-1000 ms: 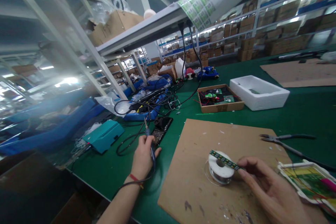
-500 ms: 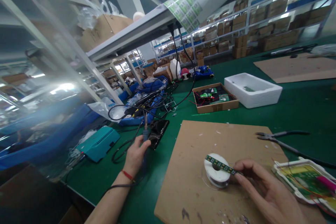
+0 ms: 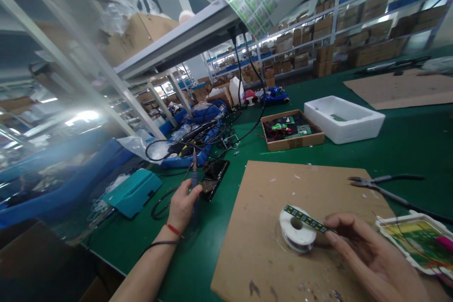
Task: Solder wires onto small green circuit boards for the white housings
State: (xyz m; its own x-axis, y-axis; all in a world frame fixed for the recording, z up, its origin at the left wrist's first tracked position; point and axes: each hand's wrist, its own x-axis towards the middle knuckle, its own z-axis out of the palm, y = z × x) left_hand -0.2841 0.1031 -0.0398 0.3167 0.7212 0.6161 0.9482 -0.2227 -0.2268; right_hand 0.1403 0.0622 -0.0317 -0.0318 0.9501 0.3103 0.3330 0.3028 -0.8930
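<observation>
In my left hand [image 3: 182, 205] is a soldering iron [image 3: 194, 177], its tip pointing up and away from me, its cord running back along my forearm. Just right of it sits a black soldering iron stand [image 3: 214, 177]. My right hand [image 3: 368, 250] pinches one end of a narrow green circuit board strip [image 3: 306, 218] between thumb and fingers. Below the strip, a white spool of solder wire [image 3: 296, 236] rests on a cardboard sheet [image 3: 262, 207]. By my right wrist lies a white-framed casing [image 3: 419, 240] with a green board and wires in it.
Pliers [image 3: 375, 181] lie at the cardboard's right edge. Beyond stand a small carton of circuit boards [image 3: 295, 144] and a white foam box [image 3: 348, 127]. A teal soldering station [image 3: 134, 191] is at left, near a blue tray [image 3: 170, 163] with tangled cables. A shelf [image 3: 170, 42] overhangs the bench.
My view has shifted slightly, so the cardboard and spool sit a little farther right. Both hands keep their holds; the soldering iron has moved slightly at the stand.
</observation>
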